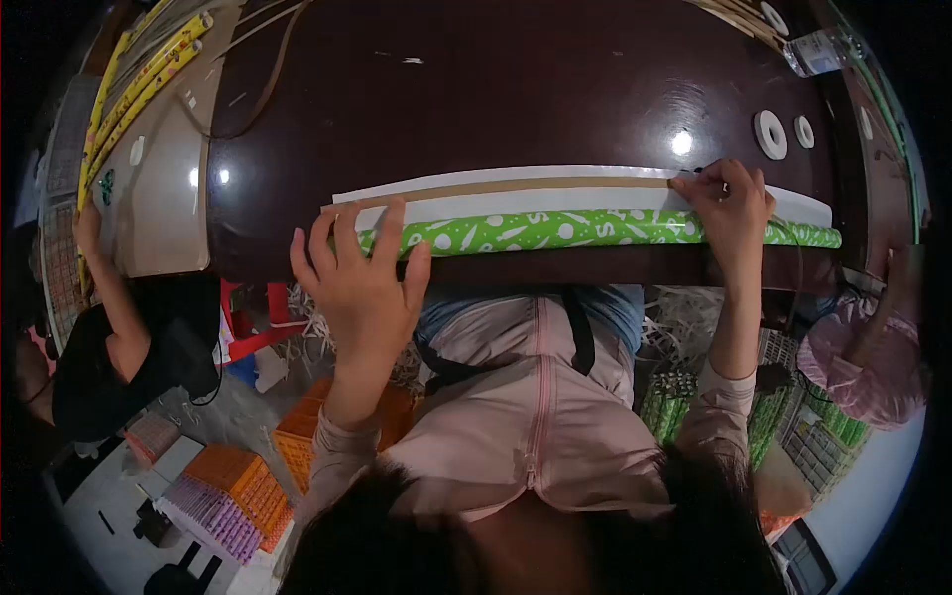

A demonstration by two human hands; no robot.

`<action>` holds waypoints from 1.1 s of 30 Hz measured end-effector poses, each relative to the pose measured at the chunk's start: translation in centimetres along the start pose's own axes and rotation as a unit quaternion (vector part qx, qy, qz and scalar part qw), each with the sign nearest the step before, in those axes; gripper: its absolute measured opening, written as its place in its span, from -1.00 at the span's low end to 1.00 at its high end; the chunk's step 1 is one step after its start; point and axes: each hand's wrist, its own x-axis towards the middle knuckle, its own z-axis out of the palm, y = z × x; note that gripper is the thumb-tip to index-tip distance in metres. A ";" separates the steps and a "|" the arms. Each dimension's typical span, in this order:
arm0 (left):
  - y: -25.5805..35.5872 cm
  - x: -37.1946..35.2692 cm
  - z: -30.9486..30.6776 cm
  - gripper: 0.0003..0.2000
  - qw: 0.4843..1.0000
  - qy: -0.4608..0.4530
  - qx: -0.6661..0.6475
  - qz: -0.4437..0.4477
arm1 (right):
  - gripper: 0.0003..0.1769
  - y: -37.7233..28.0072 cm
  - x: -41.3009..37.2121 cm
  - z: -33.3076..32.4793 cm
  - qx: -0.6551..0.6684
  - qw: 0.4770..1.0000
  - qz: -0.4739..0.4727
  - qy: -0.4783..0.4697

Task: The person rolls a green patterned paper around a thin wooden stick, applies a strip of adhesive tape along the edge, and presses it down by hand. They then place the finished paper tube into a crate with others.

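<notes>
A green patterned paper roll (pixel 555 230) lies along the front edge of the dark table, its white sheet (pixel 476 206) spread out behind it. On that sheet runs a long thin brown strip (pixel 535 185). My left hand (pixel 365 263) rests with its fingers spread over the left end of the roll, strip and sheet. Toward the right end, my right hand (pixel 732 203) pinches the strip between thumb and fingertips, with the other fingers curled.
Two white tape rolls (pixel 770 135) (pixel 804 132) and a clear bottle (pixel 819 52) are at the right. Yellow rolls (pixel 149 89) lie at the far left. Co-workers sit on both sides. Orange crates (pixel 302 431) stand below the table (pixel 476 99).
</notes>
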 end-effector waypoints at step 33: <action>19.0 6.3 3.0 -0.50 0.970 0.106 -0.147 0.160 | -0.66 0.0 -0.4 0.5 0.016 1.000 -0.006 0.025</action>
